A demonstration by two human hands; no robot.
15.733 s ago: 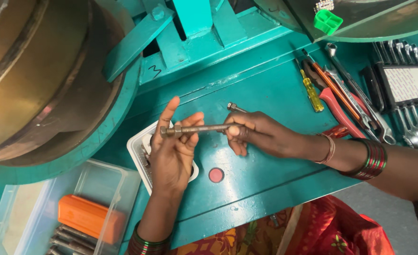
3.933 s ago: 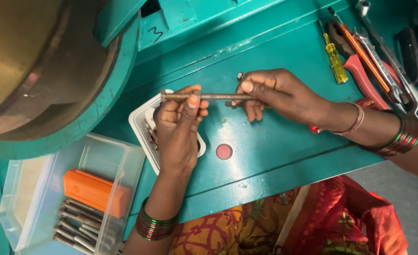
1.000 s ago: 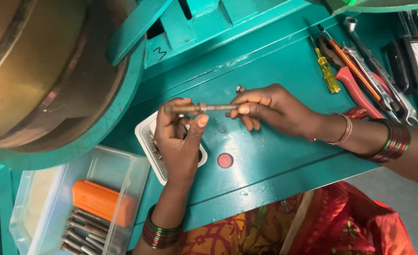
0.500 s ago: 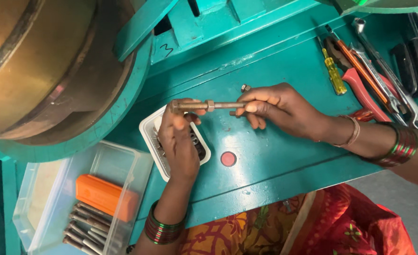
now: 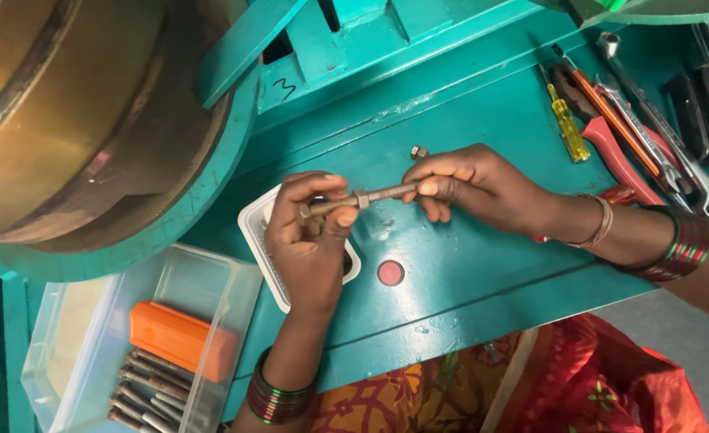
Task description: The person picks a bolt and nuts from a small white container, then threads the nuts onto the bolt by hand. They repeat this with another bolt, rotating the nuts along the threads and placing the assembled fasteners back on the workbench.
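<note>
- The grip of the left hand (image 5: 310, 240) is closed on one end of a long bolt (image 5: 360, 199), fingers curled over it and thumb under it.
- The grip of the right hand (image 5: 474, 180) is closed on the other end of the bolt, pinched between thumb and fingertips.
- The bolt is held almost level above the green surface (image 5: 482, 265), between both hands, and a nut (image 5: 361, 199) sits near its middle.
- Under the left hand is a small white tray (image 5: 256, 232) on the surface.
- A red round button (image 5: 390, 273) lies just beside this tray.
- A loose nut (image 5: 418, 151) rests near the right hand.
- A yellow screwdriver (image 5: 567, 127) and red pliers (image 5: 611, 148) lie well apart, at the right.
- A clear plastic box (image 5: 130, 337) with an orange block (image 5: 179, 340) and more bolts (image 5: 150, 393) stands lower left.
</note>
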